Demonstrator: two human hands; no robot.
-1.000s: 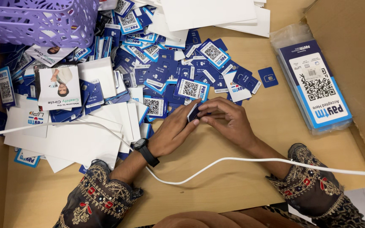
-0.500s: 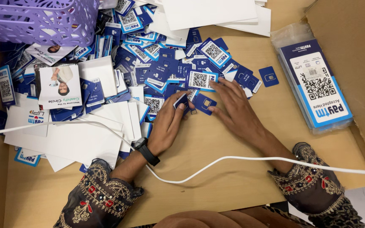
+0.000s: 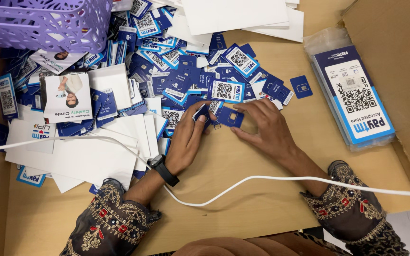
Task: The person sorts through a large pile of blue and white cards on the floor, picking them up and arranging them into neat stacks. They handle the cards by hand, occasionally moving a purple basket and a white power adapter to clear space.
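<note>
Single head-worn view, looking steeply down, close over wooden tabletop (image 3: 243, 199); no second view.

Bare table (image 3: 243, 189) lies open near the hands; card heap (image 3: 176, 71) crowds above; white cable (image 3: 262, 182) crosses.

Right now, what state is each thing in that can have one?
left hand: closed on a small stack of blue cards
right hand: fingertips on a loose blue card lying flat
card pile: scattered, unsorted
clear sleeve of stickers: closed, lying flat
purple basket: beside the pile
</note>
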